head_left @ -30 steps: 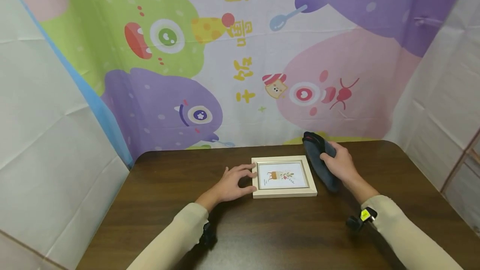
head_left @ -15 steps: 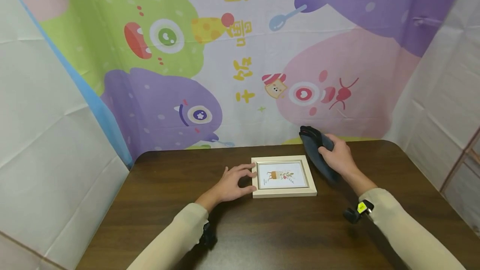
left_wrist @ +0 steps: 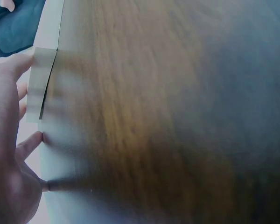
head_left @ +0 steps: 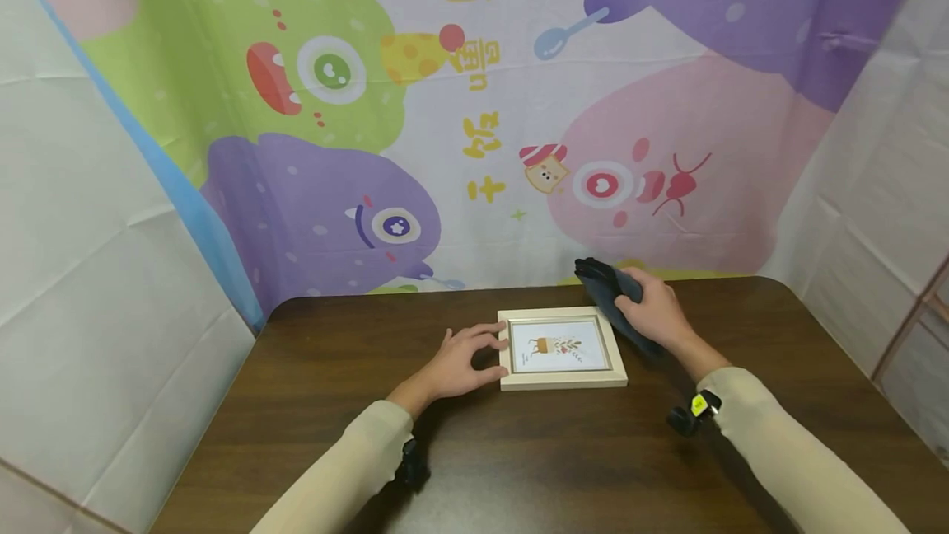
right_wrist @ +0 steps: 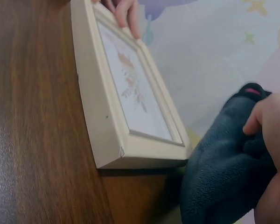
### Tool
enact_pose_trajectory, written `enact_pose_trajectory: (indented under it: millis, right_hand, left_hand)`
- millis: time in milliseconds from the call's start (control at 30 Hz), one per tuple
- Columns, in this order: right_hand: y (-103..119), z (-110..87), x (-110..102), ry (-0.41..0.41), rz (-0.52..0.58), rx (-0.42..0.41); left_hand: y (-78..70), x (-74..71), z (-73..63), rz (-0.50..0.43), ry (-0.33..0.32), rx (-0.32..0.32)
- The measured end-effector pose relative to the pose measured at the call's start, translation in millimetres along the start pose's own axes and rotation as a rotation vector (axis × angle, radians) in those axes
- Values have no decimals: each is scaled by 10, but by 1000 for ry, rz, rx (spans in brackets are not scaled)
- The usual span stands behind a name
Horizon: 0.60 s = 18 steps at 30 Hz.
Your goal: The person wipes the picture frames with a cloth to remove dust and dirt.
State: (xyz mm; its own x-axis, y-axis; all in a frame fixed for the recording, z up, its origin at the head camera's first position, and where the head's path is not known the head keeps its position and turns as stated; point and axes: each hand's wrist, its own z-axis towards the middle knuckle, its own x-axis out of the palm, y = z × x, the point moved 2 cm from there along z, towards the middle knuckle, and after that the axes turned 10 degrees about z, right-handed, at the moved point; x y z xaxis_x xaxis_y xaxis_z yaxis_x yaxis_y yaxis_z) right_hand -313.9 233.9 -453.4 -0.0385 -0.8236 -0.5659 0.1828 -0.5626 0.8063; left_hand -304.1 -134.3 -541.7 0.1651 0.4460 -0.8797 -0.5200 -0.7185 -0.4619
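Note:
A cream picture frame (head_left: pixel 561 383) lies face up on the table, with a print of a deer and leaves behind its front. My left hand (head_left: pixel 461 363) has its spread fingertips and thumb on the frame's left edge; the left wrist view shows the thumb at a frame corner (left_wrist: pixel 42 79). In my right hand (head_left: pixel 658 311) is a folded, fuzzy blue-grey cloth (head_left: pixel 604 291) with black edging, gripped between thumb and fingers. The cloth is at the frame's far right corner; whether it touches the frame I cannot tell. The right wrist view shows the bunched cloth (right_wrist: pixel 224 158) beside the frame.
The brown wooden table (head_left: pixel 563 460) ends at a back edge just beyond the frame. Behind it hangs a cartoon-print curtain (head_left: pixel 474 254), with pale sheets on both sides. Dark wrist cameras (head_left: pixel 684 420) sit by the sleeves.
My right hand has moved left with the cloth, bringing it closer to the frame's far right corner. My left hand and the frame have stayed in place.

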Motion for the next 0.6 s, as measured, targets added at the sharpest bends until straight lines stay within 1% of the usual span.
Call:
enact_pose_trajectory:
  millis: [100, 167, 200, 233, 300, 367, 433, 467, 600]
  right_hand:
    - [-18, 17, 54, 61, -13, -38]
    - [-38, 41, 99, 90, -19, -76]
    - [-62, 59, 124, 101, -24, -99]
    - [-102, 86, 148, 115, -33, -116]
    - [-275, 177, 218, 116, -74, -169]
    - [-403, 252, 264, 127, -113, -198]
    - [-535, 324, 310, 125, -148, -205]
    - [-544, 332, 318, 131, -160, -198]
    - [-325, 238, 302, 158, -175, -135]
  left_hand:
    - [2, 0, -1, -5, 0, 7]
    - [-79, -57, -33, -28, -4, 5]
    - [-120, -88, -48, -25, -3, 7]
    - [-156, -114, -59, -21, 1, 5]
    - [-224, -162, -78, -9, 19, -9]
    - [-273, -197, -89, 9, 33, -15]
    - [-281, -202, -88, 13, 34, -13]
    - [-280, -203, -87, 12, 29, -7]
    - [-139, -107, -45, -9, -3, 14]
